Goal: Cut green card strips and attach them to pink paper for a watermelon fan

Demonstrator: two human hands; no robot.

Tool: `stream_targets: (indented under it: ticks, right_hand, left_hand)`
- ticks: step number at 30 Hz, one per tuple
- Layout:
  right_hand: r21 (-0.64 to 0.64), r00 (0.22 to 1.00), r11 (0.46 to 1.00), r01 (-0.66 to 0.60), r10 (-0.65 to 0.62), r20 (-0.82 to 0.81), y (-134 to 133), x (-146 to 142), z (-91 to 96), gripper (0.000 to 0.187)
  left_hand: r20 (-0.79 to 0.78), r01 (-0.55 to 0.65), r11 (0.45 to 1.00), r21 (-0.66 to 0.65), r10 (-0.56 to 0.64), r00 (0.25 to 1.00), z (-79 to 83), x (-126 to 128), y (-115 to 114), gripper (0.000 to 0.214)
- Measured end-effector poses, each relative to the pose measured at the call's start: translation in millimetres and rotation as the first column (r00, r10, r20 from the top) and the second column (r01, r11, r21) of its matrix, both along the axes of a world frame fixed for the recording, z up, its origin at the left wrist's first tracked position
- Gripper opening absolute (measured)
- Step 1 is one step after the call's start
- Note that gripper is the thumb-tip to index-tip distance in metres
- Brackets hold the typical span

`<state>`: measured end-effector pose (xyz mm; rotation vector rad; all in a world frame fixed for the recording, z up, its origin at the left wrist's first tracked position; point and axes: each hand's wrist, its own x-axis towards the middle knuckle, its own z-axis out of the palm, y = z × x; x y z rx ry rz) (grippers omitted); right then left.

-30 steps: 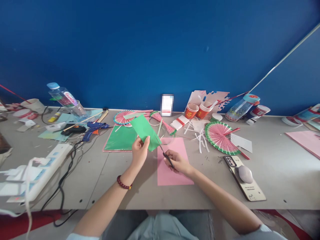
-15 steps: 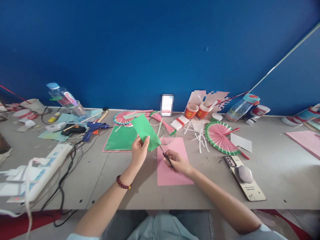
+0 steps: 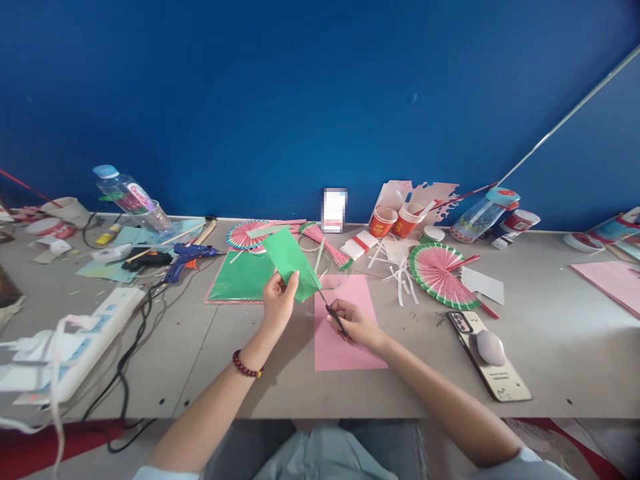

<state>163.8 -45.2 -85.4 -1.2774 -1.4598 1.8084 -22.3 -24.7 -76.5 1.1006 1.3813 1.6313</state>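
A sheet of green paper (image 3: 290,259) is pinched in my left hand (image 3: 281,297), held up above the table. My right hand (image 3: 355,323) grips a pair of dark-handled scissors (image 3: 336,319), whose blades meet the paper's right edge. A narrow green strip stands up beside the blades at that edge. Beneath my right hand lies a pink sheet of paper (image 3: 350,353), flat on the grey table. Behind my left hand is a green paper pack (image 3: 237,283) in clear wrapping.
Folded watermelon fans (image 3: 440,273) lie at right and behind the paper. A phone (image 3: 493,360) rests front right. Red paper cups (image 3: 384,222) stand at the back. On the left are a blue glue gun (image 3: 187,257), a bottle (image 3: 133,193) and a power strip (image 3: 95,340) with cables.
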Motion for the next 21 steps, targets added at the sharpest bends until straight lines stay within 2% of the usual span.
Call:
stream_targets:
  ticks: [11, 21]
  right_hand:
    - [0.008, 1.000, 1.000, -0.008, 0.008, -0.007, -0.2, -0.1, -0.5, 0.037]
    - [0.008, 1.000, 1.000, -0.012, 0.012, -0.014, 0.5, -0.1, -0.7, 0.037]
  left_hand:
    - [0.057, 0.004, 1.000, -0.004, -0.004, 0.998, 0.2, 0.4, 0.0, 0.038]
    - [-0.001, 0.001, 1.000, 0.005, -0.001, 1.000, -3.7, -1.1, 1.3, 0.038]
